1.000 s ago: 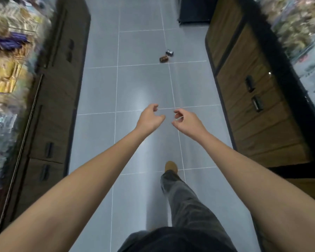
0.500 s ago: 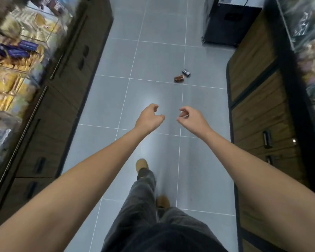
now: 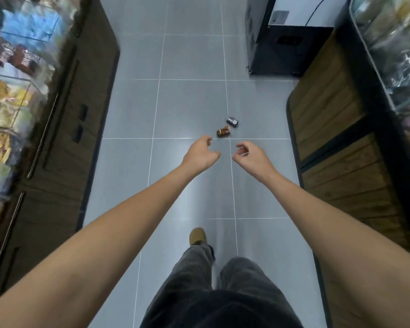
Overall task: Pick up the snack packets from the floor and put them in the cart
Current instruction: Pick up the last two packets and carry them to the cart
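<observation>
Two small snack packets lie side by side on the grey tiled floor ahead: a brown one (image 3: 223, 131) and a dark silver-blue one (image 3: 232, 121) just beyond it to the right. Both my arms stretch forward. My left hand (image 3: 201, 155) hovers just short of the brown packet, its fingers loosely curled and holding nothing. My right hand (image 3: 251, 155) hangs beside it, also loosely curled and holding nothing. No cart is in view.
The aisle runs between dark wooden cabinets (image 3: 64, 143) under blurred snack shelves on the left and a wooden counter (image 3: 336, 143) on the right. A black appliance (image 3: 277, 48) stands at the far right. My foot (image 3: 197, 236) steps forward on the tiles.
I have walked forward along the aisle, so the two packets now appear much closer to my hands. Both hands kept the same loosely curled pose, holding nothing.
</observation>
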Motion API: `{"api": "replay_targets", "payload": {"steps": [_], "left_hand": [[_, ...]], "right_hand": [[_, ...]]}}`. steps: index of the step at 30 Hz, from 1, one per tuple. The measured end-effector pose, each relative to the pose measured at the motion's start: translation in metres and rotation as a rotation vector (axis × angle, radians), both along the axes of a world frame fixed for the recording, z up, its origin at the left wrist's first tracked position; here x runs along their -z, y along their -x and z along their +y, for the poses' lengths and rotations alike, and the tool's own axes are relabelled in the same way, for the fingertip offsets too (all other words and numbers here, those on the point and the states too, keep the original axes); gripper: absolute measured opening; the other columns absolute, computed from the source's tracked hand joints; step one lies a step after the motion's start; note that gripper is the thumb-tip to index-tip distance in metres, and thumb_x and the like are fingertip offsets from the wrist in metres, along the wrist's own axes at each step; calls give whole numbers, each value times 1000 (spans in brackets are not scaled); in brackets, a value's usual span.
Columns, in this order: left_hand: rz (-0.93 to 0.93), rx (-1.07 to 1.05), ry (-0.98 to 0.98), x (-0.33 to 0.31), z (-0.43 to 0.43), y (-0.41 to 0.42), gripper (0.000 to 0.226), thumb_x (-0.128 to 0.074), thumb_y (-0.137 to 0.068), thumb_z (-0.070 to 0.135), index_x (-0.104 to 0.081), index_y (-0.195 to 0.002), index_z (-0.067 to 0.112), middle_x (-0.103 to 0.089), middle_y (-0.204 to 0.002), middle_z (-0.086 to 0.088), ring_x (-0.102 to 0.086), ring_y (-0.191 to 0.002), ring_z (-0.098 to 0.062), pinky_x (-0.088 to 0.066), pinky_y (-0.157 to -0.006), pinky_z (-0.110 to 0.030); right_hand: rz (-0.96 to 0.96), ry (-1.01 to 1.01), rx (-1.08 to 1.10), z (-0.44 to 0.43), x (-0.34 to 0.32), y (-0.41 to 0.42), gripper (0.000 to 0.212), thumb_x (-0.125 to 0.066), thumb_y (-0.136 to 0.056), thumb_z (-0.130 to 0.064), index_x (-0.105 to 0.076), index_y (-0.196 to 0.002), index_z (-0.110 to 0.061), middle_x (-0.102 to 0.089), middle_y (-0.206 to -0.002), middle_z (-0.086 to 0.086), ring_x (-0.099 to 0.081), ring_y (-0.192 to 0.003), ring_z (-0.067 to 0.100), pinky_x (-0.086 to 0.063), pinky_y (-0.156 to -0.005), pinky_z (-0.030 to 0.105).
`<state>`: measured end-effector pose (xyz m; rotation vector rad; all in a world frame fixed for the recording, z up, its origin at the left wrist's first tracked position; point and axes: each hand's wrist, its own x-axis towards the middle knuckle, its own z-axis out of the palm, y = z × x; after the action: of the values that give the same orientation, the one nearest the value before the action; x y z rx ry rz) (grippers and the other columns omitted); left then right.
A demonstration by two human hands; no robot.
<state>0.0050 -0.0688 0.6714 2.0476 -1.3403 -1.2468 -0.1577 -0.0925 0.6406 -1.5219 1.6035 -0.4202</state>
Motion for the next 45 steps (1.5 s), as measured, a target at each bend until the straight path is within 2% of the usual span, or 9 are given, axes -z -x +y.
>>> {"api": "replay_targets", "payload": {"steps": [4,8,13,26,29,33,37,40,45], "left_hand": [[-25,30,-4,2,-74,-5,58,-58,-87,23,-38,-141,17,-47,-142,0,-47,-128,-20,-39,-106,-35],[-39,55,-15,6,-142,-4,57,-59,-87,22,-40,-140,17,-48,-141,0,-48,-127,-20,-40,-105,-34],[-47,82,-36,17,-229,4,57,-58,-88,22,-38,-141,15,-46,-142,-3,-46,-129,-21,-38,-106,-34],[-77,49,-236,82,-436,47,65,-60,-88,21,-31,-145,12,-36,-147,-9,-41,-132,-26,-36,-103,-30],[-128,50,-273,107,-466,50,65,-59,-87,21,-30,-145,13,-36,-147,-8,-40,-132,-26,-37,-105,-35],[-224,137,-325,159,-498,52,65,-56,-84,20,-30,-144,16,-37,-144,-6,-39,-130,-28,-38,-102,-40],[-235,185,-362,228,-528,56,61,-56,-84,23,-32,-140,17,-37,-142,-4,-41,-127,-28,-40,-99,-43],[-238,213,-337,308,-558,56,60,-59,-81,28,-32,-134,23,-38,-140,0,-43,-123,-29,-41,-95,-43],[-203,208,-419,449,-589,57,75,-66,-80,26,-25,-143,24,-28,-148,0,-28,-136,-24,-33,-105,-50]], "right_hand": [[-12,10,65,-66,-6,-5,32,-59,-83,-17,-60,-114,-19,-58,-83,-15,-58,-83,13,-47,-84,29],[-32,12,92,-132,-7,-3,24,-58,-83,-13,-58,-102,-26,-56,-78,-15,-56,-79,11,-47,-83,29],[-47,-14,96,-225,1,4,31,-61,-86,-14,-59,-117,-15,-55,-81,-12,-53,-83,11,-38,-77,20],[45,-153,7,-458,61,40,29,-60,-84,-16,-61,-113,-20,-55,-79,-19,-56,-88,12,-49,-88,35],[89,-192,-3,-493,83,42,32,-59,-84,-20,-60,-117,-21,-57,-88,-14,-58,-93,14,-49,-91,35],[108,-243,-8,-525,130,39,35,-57,-86,-20,-58,-120,-19,-59,-99,-7,-60,-100,18,-48,-93,36],[108,-271,13,-556,192,35,36,-57,-86,-18,-57,-122,-15,-61,-105,-1,-58,-96,17,-46,-91,31],[96,-302,64,-587,265,27,36,-57,-86,-15,-56,-122,-14,-58,-103,-2,-54,-92,15,-42,-89,28],[93,-361,144,-628,403,12,40,-59,-85,-15,-55,-124,-15,-56,-102,-2,-58,-103,22,-45,-89,31]]}}
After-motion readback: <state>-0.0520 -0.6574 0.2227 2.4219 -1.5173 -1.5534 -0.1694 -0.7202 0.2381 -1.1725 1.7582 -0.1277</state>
